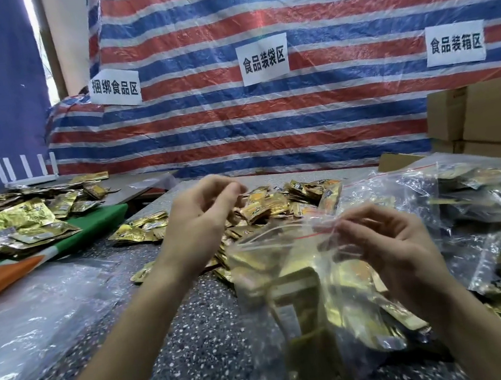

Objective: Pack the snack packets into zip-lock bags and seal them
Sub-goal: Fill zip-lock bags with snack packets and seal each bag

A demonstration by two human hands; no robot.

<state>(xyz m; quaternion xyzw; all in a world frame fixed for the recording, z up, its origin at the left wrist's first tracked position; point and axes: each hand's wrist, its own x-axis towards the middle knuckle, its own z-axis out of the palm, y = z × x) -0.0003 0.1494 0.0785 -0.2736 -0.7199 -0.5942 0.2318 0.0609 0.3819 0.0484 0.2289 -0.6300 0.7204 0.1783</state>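
Closest to the lens is the bag (pixel 311 292), lying on the table (pixel 197 336) with its bottom at 6 o'clock and its mouth at 12, so the long axis runs pretty much straight away from me. It's stuffed with gold packets (pixel 349 297).

Going across from the left: there's clear plastic (pixel 24 325) out at 9 o'clock, probably spare bags, hard to say for sure.

Next is the left hand (pixel 200 223), hovering over the near edge of the loose pile (pixel 276 207). Its fingers are loosely curled and empty as far as I can see. The pile sits just beside it at about 2 o'clock, and the bag mouth is at roughly 4 o'clock from it.

The zip (pixel 279 238) runs about 9-to-3 across the mouth and looks unsealed to me.

The right hand (pixel 396 248) pinches the 3 o'clock end of that mouth between thumb and fingertips, holding it up off the table.

Far right is a heap of filled bags (pixel 477 192), near the right hand at its 2 o'clock.

My read: the left hand is the free one, and it's nearer both the pile and the loose 9 o'clock end of the zip. So whether it's one more packet or sealing, that hand makes the move.
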